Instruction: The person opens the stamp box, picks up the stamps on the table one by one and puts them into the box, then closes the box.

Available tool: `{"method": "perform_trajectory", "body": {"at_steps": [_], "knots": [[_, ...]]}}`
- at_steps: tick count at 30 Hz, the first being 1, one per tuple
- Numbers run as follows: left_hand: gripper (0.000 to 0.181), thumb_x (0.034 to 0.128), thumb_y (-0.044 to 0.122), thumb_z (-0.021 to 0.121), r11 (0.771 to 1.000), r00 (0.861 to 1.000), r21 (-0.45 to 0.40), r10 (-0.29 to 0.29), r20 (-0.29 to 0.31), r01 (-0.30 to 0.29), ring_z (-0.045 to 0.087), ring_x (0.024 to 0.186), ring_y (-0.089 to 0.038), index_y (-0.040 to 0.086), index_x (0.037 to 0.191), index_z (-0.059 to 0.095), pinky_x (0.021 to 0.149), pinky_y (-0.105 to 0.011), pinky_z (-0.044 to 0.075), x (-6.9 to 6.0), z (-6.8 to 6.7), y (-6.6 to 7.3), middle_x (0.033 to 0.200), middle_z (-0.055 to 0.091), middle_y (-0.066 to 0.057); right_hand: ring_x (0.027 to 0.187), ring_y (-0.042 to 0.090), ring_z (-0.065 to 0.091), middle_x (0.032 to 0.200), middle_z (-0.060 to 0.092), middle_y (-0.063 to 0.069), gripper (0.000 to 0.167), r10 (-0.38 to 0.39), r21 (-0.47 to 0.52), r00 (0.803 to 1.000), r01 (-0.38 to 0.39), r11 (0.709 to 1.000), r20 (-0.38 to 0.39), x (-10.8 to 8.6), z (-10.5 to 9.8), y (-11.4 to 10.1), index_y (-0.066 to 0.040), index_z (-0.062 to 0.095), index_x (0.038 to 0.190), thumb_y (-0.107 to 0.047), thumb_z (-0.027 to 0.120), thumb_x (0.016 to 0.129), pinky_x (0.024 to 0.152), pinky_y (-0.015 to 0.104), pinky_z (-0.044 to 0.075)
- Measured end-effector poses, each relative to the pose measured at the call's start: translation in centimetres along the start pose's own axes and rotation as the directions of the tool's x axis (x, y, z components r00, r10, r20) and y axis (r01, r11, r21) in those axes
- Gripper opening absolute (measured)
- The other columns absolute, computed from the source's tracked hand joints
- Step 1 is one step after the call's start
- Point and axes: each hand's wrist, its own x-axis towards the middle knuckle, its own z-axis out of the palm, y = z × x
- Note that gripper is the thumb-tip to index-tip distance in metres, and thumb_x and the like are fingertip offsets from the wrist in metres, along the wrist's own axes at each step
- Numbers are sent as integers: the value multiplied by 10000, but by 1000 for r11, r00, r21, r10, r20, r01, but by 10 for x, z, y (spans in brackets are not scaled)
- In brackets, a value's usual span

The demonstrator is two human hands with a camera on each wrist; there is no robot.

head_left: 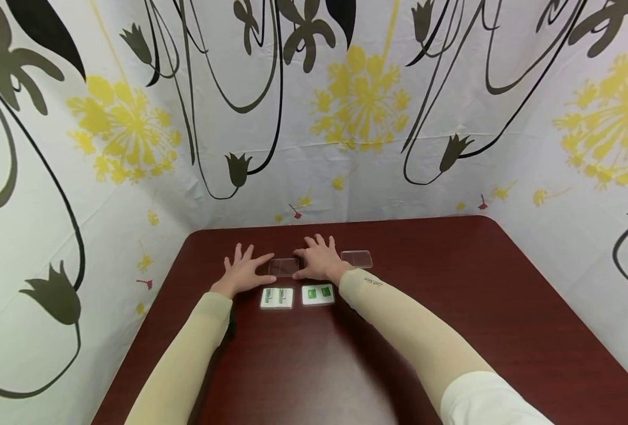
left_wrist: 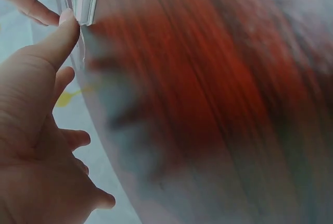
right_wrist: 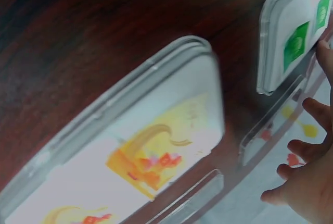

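A thin clear plastic case part (head_left: pixel 284 267) lies flat between my two hands. My left hand (head_left: pixel 245 272) is at its left side, fingers spread and straight; my right hand (head_left: pixel 318 260) is at its right edge, also spread. Contact is too small to tell. Just in front sit two shallow clear cases with white inserts: one with small green-grey prints (head_left: pixel 277 298), the other with two green squares (head_left: pixel 317 294). In the right wrist view, a case with an orange-yellow picture (right_wrist: pixel 156 151) is close; my right forearm seems to hide it in the head view.
A second clear plastic piece (head_left: pixel 356 258) rests right of my right hand. The dark red table (head_left: pixel 441 295) has its far edge just beyond my fingers. Patterned white cloth (head_left: pixel 314 177) hangs behind it and along both sides.
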Motion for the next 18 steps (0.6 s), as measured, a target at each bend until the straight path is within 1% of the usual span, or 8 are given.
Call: {"method": "perform_trajectory", "body": {"at_steps": [4,7,10,13,18], "knots": [[745,902,606,662,1000,1000,-6,-1,10,1,-92,1485,-503,311,1547,433,1062,-786,14,2,0,3,1642,121,-255,1508,410,109,1649,224,98,759,5,28,1000,-5,1000,9,1,2,2,-356,511,1486,-720,652,836,1128,706,48],[700,909,571,679,1000,1000,-20,-4,9,4,-82,1488,-498,316,1525,470,1069,-779,10,2,0,4,1641,138,-248,1509,412,106,1650,225,91,725,6,50,1000,-6,999,10,-1,2,0,-365,535,1467,-714,651,842,1125,711,34],[665,912,528,701,999,1000,-46,-1,0,1,-69,1487,-504,302,1505,503,1065,-782,1,2,1,6,1636,161,-249,1505,401,134,1640,252,78,680,15,61,1000,-15,998,-2,-3,2,-1,-367,569,1438,-695,658,850,1127,708,64],[648,911,491,718,998,1000,-65,3,-12,-4,-59,1486,-510,282,1493,523,1061,-785,-1,2,1,8,1632,179,-247,1497,395,166,1632,272,79,658,7,47,1000,-6,999,-23,-4,4,-3,-350,589,1423,-682,656,859,1129,698,116],[622,918,465,719,998,999,-56,10,-34,-12,-36,1486,-514,276,1482,538,1060,-785,-1,1,5,9,1627,202,-242,1490,400,188,1630,274,95,652,-11,25,999,12,1000,-49,-5,8,-5,-312,599,1420,-660,646,871,1132,677,164]]}}
